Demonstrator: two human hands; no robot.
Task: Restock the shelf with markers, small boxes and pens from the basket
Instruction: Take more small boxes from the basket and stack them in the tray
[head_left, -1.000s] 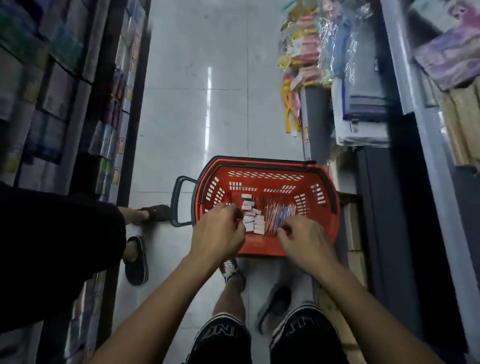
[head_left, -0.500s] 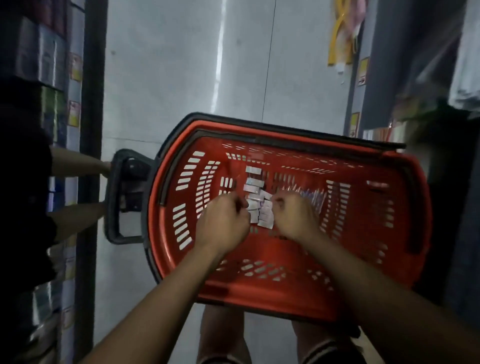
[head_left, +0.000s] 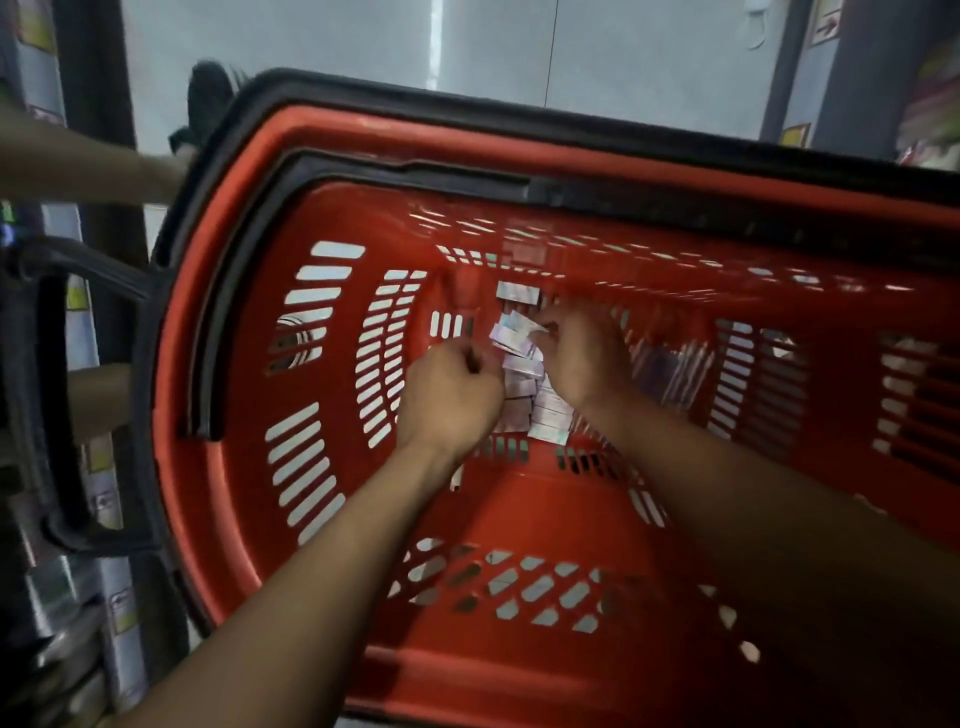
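A red plastic basket (head_left: 249, 395) with a black rim fills the view. On its floor lies a heap of several small white and pink boxes (head_left: 519, 364). A bundle of pens (head_left: 670, 369) lies to their right, blurred. Both my hands are down inside the basket. My left hand (head_left: 449, 397) sits at the left edge of the heap with its fingers curled; what they hold is hidden. My right hand (head_left: 584, 353) is on the heap's right side, its fingers curled over the top boxes.
The basket's black handle (head_left: 57, 415) sticks out to the left. Another person's legs (head_left: 98, 176) stand at the left by a dark shelf (head_left: 93, 597) of packaged goods. Pale tiled floor (head_left: 363, 57) lies beyond the basket. More shelving (head_left: 930, 93) rises at the right.
The view has dropped closer to the basket, which now fills the frame. Both hands have gone deeper in and closed in on the heap of small boxes.
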